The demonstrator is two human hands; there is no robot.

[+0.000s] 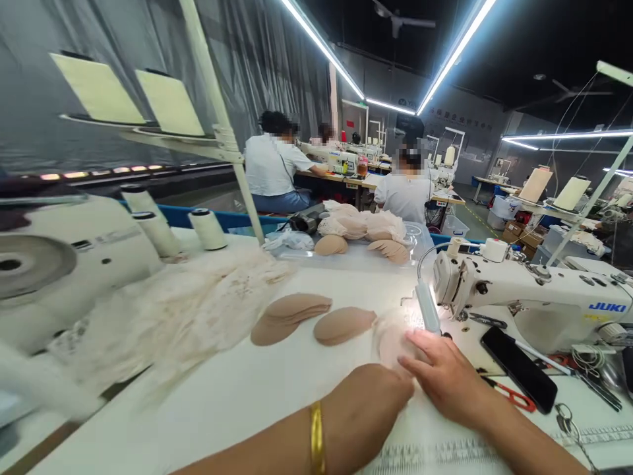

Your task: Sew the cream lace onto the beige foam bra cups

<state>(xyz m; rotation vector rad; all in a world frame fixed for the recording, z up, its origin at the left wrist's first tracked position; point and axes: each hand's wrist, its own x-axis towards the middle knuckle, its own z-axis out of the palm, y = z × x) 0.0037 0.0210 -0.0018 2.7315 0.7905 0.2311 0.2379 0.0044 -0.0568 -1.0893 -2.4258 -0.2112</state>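
A pale, sheer lace piece (390, 340) lies on the white table below the lit sewing lamp, its outline partly covered by my hands. My left hand (366, 409), with a gold bracelet at the wrist, is closed at the near edge of this piece; its fingertips are hidden. Over the right side of the lace rests my right hand (445, 376), fingers stretched out and thumb apart. Just left of the lace is a beige bra pad stack (343, 325). Further left lies another overlapping stack of bra pads (287, 316).
A JUKI sewing machine (534, 297) stands to the right, with a black phone (519, 369) and red-handled scissors (514, 396) before it. Cream lace fabric (198, 310) spreads leftward beside thread cones (208, 229). Behind, a clear tray (420, 241) bears more pads. Co-workers (277, 168) sit beyond.
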